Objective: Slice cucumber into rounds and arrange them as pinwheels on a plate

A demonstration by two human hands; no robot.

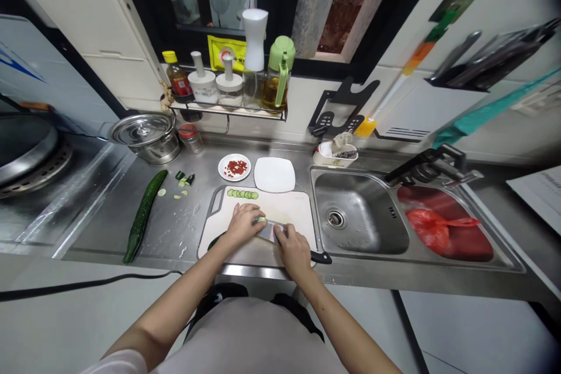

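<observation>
A kitchen knife (266,231) lies low over the white cutting board (302,210), its black handle end (322,258) sticking out past my right wrist. My right hand (294,248) is closed on the knife, thumb and fingers at its blade. With bent fingers, my left hand (244,223) pinches a pale green cucumber slice (262,220) against the blade. Beneath my left forearm shows part of a dark green cucumber piece (216,240), mostly hidden. A row of cucumber slices (242,193) lies along the board's far edge.
A whole cucumber (144,216) and cucumber scraps (184,183) lie left of the board. Behind it are a plate of chopped red bits (236,168) and a white square plate (274,175). Right is a sink (363,216); a steel pot (160,146) stands back left.
</observation>
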